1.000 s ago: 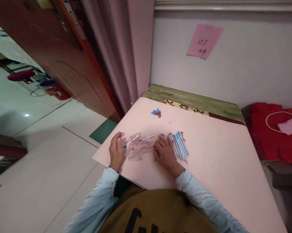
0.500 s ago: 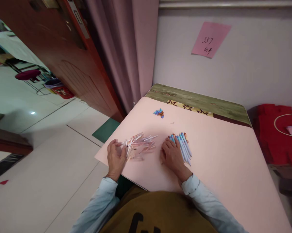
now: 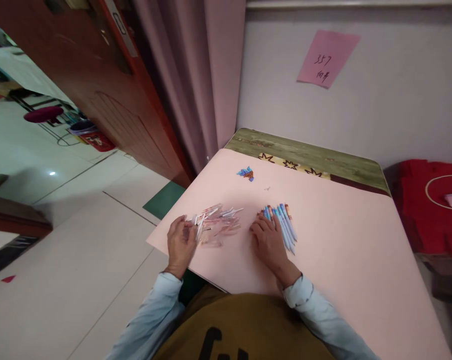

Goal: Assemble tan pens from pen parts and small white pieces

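My left hand (image 3: 181, 246) is at the left edge of a loose pile of clear and white pen parts (image 3: 220, 220). Its thumb and fingers are drawn together there, and what lies between them is too small to make out. Over the left side of a row of pens (image 3: 288, 225) rests my right hand (image 3: 269, 247), palm down, its fingers stretched out and touching the pens. These pens have pale blue barrels with blue or brown tops, and the hand covers part of them. Further back lies a small heap of blue and brown pieces (image 3: 246, 173).
A pink sheet (image 3: 342, 280) covers most of the table, whose green wood-patterned top (image 3: 308, 147) shows at the back. A tiny scrap (image 3: 267, 188) lies mid-sheet. Left stand a brown door (image 3: 135, 115) and a curtain (image 3: 221, 75); right is red fabric (image 3: 421, 210).
My left hand's fingers have drawn closer to the thumb at the pile's edge. My right hand stays over the pens, shifted only slightly.
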{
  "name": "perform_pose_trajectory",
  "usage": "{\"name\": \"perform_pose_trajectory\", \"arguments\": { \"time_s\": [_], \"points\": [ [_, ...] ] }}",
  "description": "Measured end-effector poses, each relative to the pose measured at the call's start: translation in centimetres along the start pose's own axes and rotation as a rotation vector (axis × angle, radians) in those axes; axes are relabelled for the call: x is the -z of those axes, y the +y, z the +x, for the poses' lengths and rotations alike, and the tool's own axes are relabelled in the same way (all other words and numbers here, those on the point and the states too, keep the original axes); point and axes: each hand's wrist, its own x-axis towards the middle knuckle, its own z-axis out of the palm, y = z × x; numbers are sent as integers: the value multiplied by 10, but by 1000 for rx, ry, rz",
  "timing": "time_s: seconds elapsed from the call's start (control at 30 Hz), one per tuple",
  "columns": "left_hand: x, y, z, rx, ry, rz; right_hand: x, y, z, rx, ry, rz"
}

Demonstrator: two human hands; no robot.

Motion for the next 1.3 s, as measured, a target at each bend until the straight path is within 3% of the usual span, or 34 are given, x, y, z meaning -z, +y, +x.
{"name": "perform_pose_trajectory", "arguments": {
  "time_s": [0.5, 0.63, 0.77, 0.9, 1.3],
  "points": [
    [0, 1, 2, 39, -70, 73, 1, 1, -5, 21, 41, 83],
    [1, 5, 3, -58, -108, 92, 3, 0, -4, 15, 20, 74],
    [-1, 10, 3, -205, -241, 99, 3, -1, -4, 11, 19, 68],
    [-6, 13, 3, -254, -319, 116, 3, -1, -4, 11, 17, 79],
    [-11, 14, 7, -232, -291, 128, 1, -1, -5, -2, 32, 108]
  ]
}}
